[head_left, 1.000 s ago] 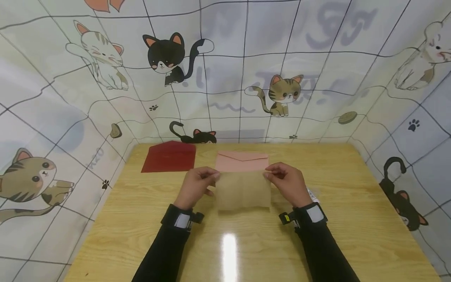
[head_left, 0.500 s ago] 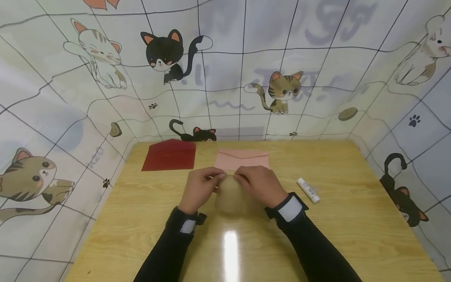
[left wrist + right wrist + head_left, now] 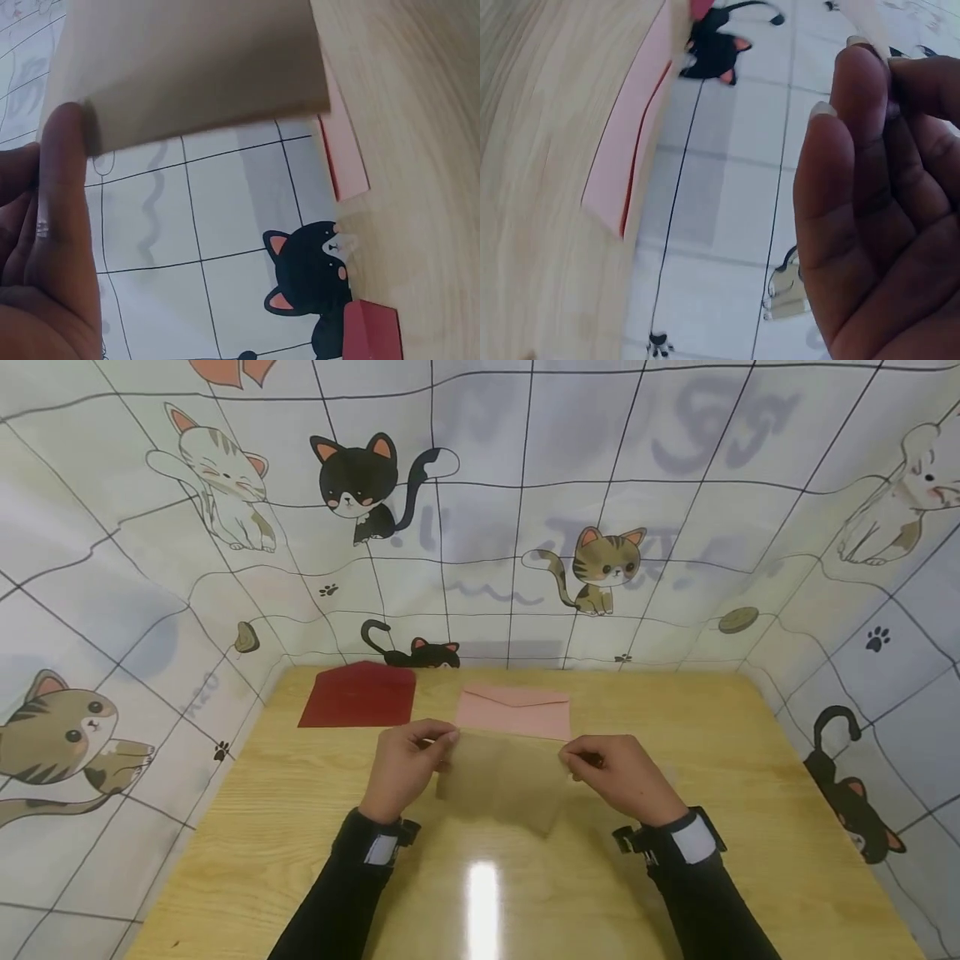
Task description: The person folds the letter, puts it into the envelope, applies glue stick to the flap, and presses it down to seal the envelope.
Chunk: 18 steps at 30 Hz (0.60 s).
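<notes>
A rectangular piece of brown kraft paper (image 3: 502,781), creased down its middle, hangs tilted between the two hands over the table. My left hand (image 3: 408,768) pinches its upper left corner; in the left wrist view the thumb lies flat along the paper (image 3: 195,67). At the upper right corner my right hand (image 3: 622,774) pinches the edge between thumb and forefinger, the other fingers curled loosely. Just behind the paper lies a pink envelope (image 3: 517,712) with its flap folded down. A red envelope (image 3: 358,696) rests farther left, its pointed flap up.
The pale wooden table (image 3: 247,868) reaches back to a white cloth wall (image 3: 480,577) printed with grid lines and cartoon cats. A bright strip of light (image 3: 482,906) reflects off the tabletop at the front.
My right hand moved left along the paper's top edge to beside the left hand, then back to the right corner. The paper now tilts; the white glue stick is again hidden by the right hand.
</notes>
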### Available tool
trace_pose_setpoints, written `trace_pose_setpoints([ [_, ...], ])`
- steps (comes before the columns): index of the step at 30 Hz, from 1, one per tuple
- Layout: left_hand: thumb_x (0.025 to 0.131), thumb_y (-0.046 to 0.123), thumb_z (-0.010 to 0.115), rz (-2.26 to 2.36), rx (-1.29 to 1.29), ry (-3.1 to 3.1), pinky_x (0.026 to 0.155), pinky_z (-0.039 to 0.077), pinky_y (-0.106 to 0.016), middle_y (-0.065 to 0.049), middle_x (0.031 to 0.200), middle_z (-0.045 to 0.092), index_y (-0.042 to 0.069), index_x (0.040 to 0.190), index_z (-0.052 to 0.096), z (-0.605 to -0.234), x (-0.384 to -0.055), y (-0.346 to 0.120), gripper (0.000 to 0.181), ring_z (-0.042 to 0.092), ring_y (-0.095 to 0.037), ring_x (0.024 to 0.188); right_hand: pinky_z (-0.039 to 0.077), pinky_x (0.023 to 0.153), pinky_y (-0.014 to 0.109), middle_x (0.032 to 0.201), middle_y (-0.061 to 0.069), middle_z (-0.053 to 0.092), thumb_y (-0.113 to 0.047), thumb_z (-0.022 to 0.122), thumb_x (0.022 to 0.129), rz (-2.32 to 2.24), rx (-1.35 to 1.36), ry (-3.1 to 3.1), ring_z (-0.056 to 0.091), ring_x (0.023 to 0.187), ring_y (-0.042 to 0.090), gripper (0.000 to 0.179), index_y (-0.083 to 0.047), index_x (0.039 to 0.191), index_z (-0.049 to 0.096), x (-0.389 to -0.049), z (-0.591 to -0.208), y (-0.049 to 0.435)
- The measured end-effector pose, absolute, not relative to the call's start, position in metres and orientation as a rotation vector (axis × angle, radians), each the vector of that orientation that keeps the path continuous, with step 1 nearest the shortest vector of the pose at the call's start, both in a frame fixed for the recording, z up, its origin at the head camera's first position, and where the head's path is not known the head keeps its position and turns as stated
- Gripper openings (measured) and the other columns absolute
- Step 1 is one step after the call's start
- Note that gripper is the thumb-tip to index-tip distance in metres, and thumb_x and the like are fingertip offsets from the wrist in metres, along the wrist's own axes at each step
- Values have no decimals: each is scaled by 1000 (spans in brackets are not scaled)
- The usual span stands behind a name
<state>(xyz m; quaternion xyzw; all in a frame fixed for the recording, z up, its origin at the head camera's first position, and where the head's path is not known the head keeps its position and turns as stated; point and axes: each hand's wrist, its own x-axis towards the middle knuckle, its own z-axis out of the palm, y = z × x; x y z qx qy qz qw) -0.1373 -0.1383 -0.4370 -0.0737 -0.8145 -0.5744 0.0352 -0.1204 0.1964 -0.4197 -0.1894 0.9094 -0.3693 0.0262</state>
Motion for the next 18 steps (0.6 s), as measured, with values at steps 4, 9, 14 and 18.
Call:
trace_pose_setpoints([
  [4, 105, 7, 81, -1749, -244, -2482, 70, 70, -30, -16, 116, 84, 4, 117, 86, -435, -136, -131, 14, 80, -19, 83, 60, 76, 27, 101, 4, 81, -19, 71, 114, -1366, -623, 2654, 73, 85, 9, 16, -11, 122, 83, -116, -421, 191],
  [9, 107, 8, 78, -1833, -316, -2497, 67, 70, -32, -16, 113, 83, 5, 118, 85, -431, -134, -118, 13, 79, -17, 85, 65, 87, 28, 118, 8, 84, -17, 72, 113, -1477, -753, 2559, 80, 100, 17, 26, -11, 138, 77, -120, -422, 170],
  [14, 111, 8, 73, -1934, -432, -2549, 68, 71, -34, -16, 111, 85, 8, 121, 84, -429, -128, -107, 15, 79, -15, 85, 57, 90, 36, 129, 6, 67, -24, 91, 99, -1325, -745, 2895, 65, 110, 22, 42, -17, 138, 77, -122, -423, 145],
  [18, 115, 11, 66, -1976, -529, -2583, 74, 72, -34, -17, 122, 84, 7, 131, 81, -428, -123, -103, 22, 83, -20, 96, 61, 95, 45, 137, 7, 70, -23, 87, 103, -1251, -765, 2982, 69, 120, 25, 29, -17, 130, 82, -124, -423, 135],
])
